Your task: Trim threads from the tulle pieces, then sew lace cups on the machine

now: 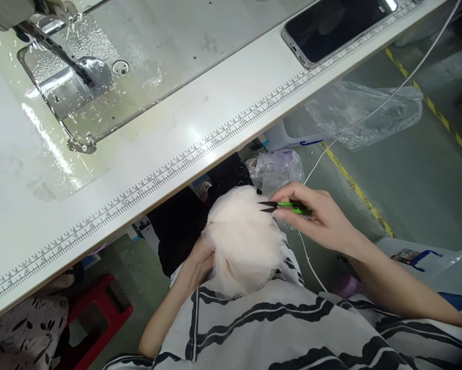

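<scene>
My left hand (pixel 197 264) grips a bunched puff of pale cream mesh fabric (pixel 241 240) from below, held above my lap; its fingers are mostly hidden under the fabric. My right hand (pixel 318 216) pinches a small pair of green-handled thread snips (pixel 284 206), with the dark blades pointing left and touching the upper right edge of the puff. Both hands are below the front edge of the sewing table (pixel 223 110).
A sewing machine's presser foot and needle plate (pixel 71 85) sit at the table's upper left. A phone (pixel 340 25) lies at the upper right beside a printed ruler strip (pixel 200 149). Plastic bags (pixel 364 110), a white cable (pixel 369 115), a red stool (pixel 99 313) and bins are on the floor.
</scene>
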The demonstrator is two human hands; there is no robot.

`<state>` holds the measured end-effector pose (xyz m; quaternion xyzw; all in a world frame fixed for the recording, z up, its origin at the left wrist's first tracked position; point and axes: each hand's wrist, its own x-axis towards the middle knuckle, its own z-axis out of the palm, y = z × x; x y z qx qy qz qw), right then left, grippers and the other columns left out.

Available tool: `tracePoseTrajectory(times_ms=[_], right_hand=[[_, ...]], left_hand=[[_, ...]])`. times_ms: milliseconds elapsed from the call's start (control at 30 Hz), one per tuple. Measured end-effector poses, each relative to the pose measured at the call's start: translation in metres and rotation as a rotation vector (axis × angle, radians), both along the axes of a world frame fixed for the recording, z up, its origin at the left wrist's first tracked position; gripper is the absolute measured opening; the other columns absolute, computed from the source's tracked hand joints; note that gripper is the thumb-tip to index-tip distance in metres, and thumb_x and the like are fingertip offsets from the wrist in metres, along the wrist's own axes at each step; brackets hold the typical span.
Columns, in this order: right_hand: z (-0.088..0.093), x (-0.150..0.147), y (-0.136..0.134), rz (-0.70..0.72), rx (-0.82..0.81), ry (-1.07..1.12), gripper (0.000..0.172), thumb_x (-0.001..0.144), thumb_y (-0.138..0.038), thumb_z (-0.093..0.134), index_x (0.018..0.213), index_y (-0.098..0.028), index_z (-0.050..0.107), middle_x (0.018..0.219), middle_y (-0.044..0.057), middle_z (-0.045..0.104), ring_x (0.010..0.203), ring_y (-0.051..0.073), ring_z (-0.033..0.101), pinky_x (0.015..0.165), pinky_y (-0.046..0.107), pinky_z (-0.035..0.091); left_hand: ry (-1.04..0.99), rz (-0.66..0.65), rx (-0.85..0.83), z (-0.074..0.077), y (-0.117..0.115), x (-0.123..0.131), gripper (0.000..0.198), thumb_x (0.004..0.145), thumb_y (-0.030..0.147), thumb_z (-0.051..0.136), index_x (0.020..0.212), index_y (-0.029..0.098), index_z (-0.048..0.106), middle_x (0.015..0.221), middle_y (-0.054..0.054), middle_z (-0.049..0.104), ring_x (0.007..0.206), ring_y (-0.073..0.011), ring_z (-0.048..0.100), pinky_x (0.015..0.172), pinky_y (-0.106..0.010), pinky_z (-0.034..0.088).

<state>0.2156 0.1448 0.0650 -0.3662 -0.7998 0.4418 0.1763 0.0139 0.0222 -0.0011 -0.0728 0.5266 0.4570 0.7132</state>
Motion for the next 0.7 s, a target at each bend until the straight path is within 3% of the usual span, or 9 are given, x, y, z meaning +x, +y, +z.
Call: tracePoseTrajectory(times_ms=[133, 300, 533, 700], right_hand=[[0.002, 0.001, -0.012, 0.007, 0.025, -0.139, 0.019, 0.095, -0.038, 0.056, 0.091, -0.020, 0.060, 0.065, -0.002, 0.061, 0.049, 0.008, 0.043, 0.049, 0.024, 0.029], [0.000, -0.008, -0.012, -0.010, 0.050, -0.138, 0.020, 0.095, -0.038, 0.056, 0.090, -0.019, 0.061, 0.068, -0.001, 0.065, 0.047, 0.008, 0.042, 0.048, 0.024, 0.028], [-0.002, -0.012, -0.010, -0.006, 0.027, -0.093, 0.021, 0.095, -0.037, 0.056, 0.088, -0.019, 0.062, 0.067, -0.001, 0.064, 0.048, 0.007, 0.042, 0.048, 0.024, 0.028], [-0.003, -0.012, -0.009, -0.026, 0.009, -0.061, 0.019, 0.094, -0.035, 0.058, 0.085, -0.019, 0.062, 0.065, -0.002, 0.063, 0.047, 0.007, 0.039, 0.048, 0.024, 0.029]], left_hand=[[-0.093, 0.087, -0.145, 0.002, -0.001, 0.000, 0.038, 0.034, 0.010, 0.087, 0.067, 0.022, 0.072, 0.083, -0.003, 0.075, 0.086, -0.0310, 0.071, 0.067, -0.034, 0.059], [-0.092, 0.165, -0.152, 0.003, -0.002, 0.000, 0.042, 0.033, -0.001, 0.083, 0.065, 0.022, 0.069, 0.076, -0.001, 0.073, 0.085, -0.0274, 0.071, 0.064, -0.028, 0.057], [-0.094, 0.206, -0.170, 0.004, -0.001, 0.000, 0.039, 0.030, -0.005, 0.081, 0.049, 0.022, 0.059, 0.075, -0.001, 0.072, 0.086, -0.0266, 0.070, 0.065, -0.027, 0.057], [-0.099, 0.182, -0.138, -0.001, -0.004, 0.000, 0.037, 0.036, -0.004, 0.080, 0.057, 0.023, 0.065, 0.076, 0.000, 0.072, 0.088, -0.0258, 0.070, 0.068, -0.027, 0.057]])
